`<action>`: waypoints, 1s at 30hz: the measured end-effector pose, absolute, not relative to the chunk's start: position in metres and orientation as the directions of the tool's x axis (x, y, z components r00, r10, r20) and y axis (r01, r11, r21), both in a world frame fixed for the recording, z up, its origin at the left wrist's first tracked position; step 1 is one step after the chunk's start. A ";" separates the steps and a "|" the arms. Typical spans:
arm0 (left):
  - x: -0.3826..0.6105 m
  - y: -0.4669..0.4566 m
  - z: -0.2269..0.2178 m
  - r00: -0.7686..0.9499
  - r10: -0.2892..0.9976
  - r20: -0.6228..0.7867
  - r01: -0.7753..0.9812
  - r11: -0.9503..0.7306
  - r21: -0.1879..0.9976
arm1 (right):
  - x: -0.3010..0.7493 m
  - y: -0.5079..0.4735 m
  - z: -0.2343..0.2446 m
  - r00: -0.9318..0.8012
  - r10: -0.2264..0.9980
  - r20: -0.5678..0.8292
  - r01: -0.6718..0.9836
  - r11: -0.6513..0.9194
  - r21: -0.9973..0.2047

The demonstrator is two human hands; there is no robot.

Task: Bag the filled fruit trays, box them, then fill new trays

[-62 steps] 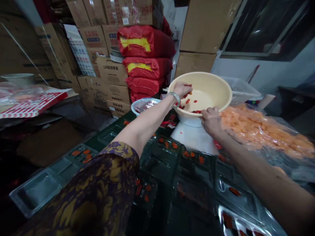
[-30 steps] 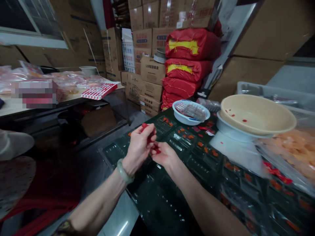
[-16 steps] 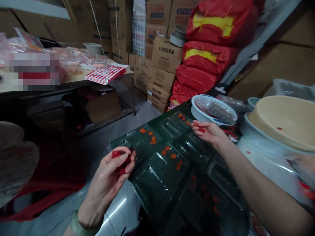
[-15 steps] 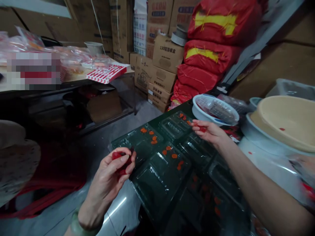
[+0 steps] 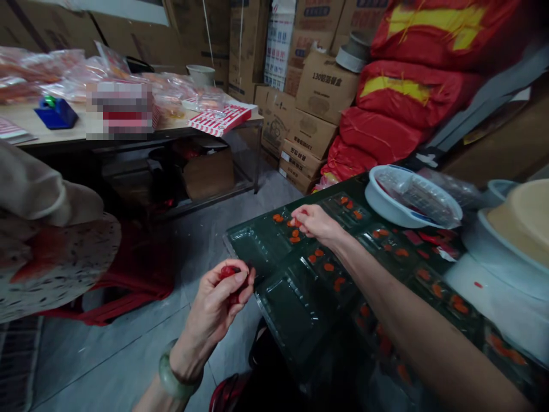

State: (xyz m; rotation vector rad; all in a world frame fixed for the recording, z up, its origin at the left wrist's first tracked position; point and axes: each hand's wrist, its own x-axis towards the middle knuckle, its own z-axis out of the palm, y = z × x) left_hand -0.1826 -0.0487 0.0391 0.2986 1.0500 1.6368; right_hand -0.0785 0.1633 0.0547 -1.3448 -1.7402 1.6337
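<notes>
My left hand (image 5: 221, 309), a jade-coloured bangle (image 5: 169, 372) on its wrist, is closed around a small bunch of glossy red pieces (image 5: 230, 271) just off the table's near left edge. Over a clear plastic tray (image 5: 251, 246) my right hand (image 5: 315, 222) is pinched, with a bit of red showing at the fingertips; exactly what it grips is partly hidden. Small orange-red pieces (image 5: 294, 236) lie in that tray beside and below the fingers. Several more clear trays (image 5: 291, 297) cover the dark green table, many with similar orange-red pieces (image 5: 328, 267) along one end.
A pale blue basin (image 5: 386, 203) with plastic packs stands at the table's far end. Stacked tubs (image 5: 493, 286) rise on the right. A person's patterned clothing (image 5: 55, 257) and a red stool (image 5: 132, 286) are at left. Beyond are a wooden table (image 5: 171, 126), cartons (image 5: 317, 86) and red sacks (image 5: 386, 126).
The view has swung left. My right hand has moved from a tray near the basin across to the far left tray, uncovering trays with orange-red pieces. My left hand keeps its red pieces.
</notes>
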 end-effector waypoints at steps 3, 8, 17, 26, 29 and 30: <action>-0.184 -0.054 0.037 -0.369 0.874 -0.317 -0.654 -0.002 0.757 | -0.095 0.166 0.047 -0.415 0.866 -0.280 0.392 -0.108 -0.914; -0.185 -0.059 0.032 -0.392 0.856 -0.337 -0.647 0.003 0.762 | -0.063 0.171 0.055 -0.335 0.907 -0.256 0.266 -0.170 -0.949; -0.164 -0.063 0.022 -0.305 0.883 -0.357 -0.613 0.105 0.783 | 0.073 0.139 0.068 -0.371 0.791 -0.486 0.087 -0.491 -0.867; -0.147 -0.072 0.028 -0.281 0.892 -0.355 -0.599 0.125 0.791 | 0.060 0.101 0.071 -0.390 0.860 -0.328 0.394 -0.166 -0.904; -0.144 -0.075 0.028 -0.299 0.884 -0.360 -0.592 0.124 0.796 | 0.043 0.098 0.060 -0.379 0.909 -0.174 0.522 0.055 -0.851; -0.143 -0.075 0.029 -0.300 0.883 -0.360 -0.590 0.124 0.798 | 0.039 0.098 0.056 -0.383 0.913 -0.141 0.558 0.107 -0.823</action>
